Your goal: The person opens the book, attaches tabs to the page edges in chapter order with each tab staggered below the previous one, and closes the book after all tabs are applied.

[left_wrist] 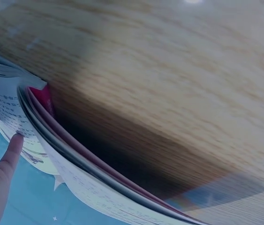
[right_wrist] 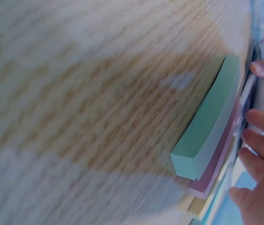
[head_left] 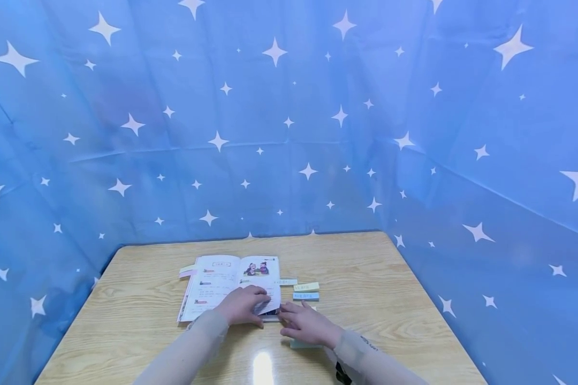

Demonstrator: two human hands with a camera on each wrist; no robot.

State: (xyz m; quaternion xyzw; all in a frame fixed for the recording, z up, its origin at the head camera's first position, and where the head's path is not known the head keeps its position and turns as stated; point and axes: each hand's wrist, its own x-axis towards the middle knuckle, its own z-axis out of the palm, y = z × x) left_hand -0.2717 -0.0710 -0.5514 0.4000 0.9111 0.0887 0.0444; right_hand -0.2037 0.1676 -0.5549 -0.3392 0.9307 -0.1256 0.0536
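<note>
An open book (head_left: 212, 291) with printed text and a coloured picture lies on the wooden table. My left hand (head_left: 243, 306) rests on the lower part of its right page, fingers spread; in the left wrist view, straight fingertips touch the printed page. At the book's right edge is my right hand (head_left: 310, 323), its fingers extended toward the pages. In the right wrist view those fingers (right_wrist: 263, 119) are at the book's side, beside stacked green (right_wrist: 211, 117), pink (right_wrist: 216, 161) and yellow (right_wrist: 199, 205) sticky note pads. The right page's lower corner appears slightly raised.
Yellow (head_left: 306, 287) and blue (head_left: 305, 295) labelled sticky strips lie right of the book. A pale green strip (head_left: 302, 345) shows under my right hand. Pale tabs (head_left: 187, 271) stick out at the book's left. Blue star-patterned curtains (head_left: 250, 176) surround the table (head_left: 395, 331).
</note>
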